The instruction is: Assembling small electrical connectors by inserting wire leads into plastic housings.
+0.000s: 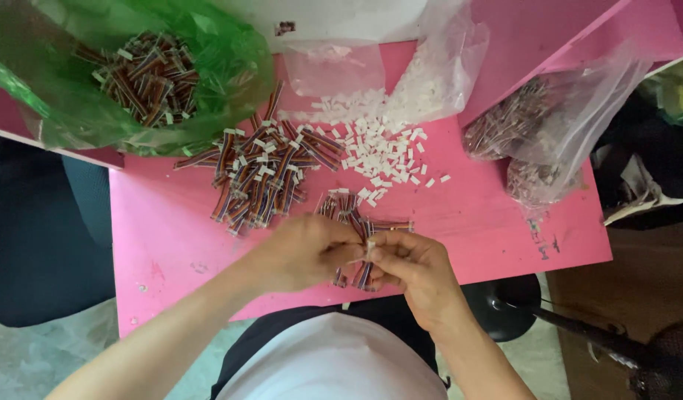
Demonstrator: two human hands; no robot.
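Observation:
My left hand and my right hand meet over the near edge of the pink table. Together they pinch a short multicoloured ribbon cable with a small white connector at its end. A small bundle of similar cables lies just beyond my fingers. A larger pile of ribbon cables sits further back on the left. Loose white connectors are scattered further back on the right.
A green plastic bag holding more cables stands at the back left. Clear bags of white connectors and of other wired parts lie at the back and right. A black stool base shows below the table's right side.

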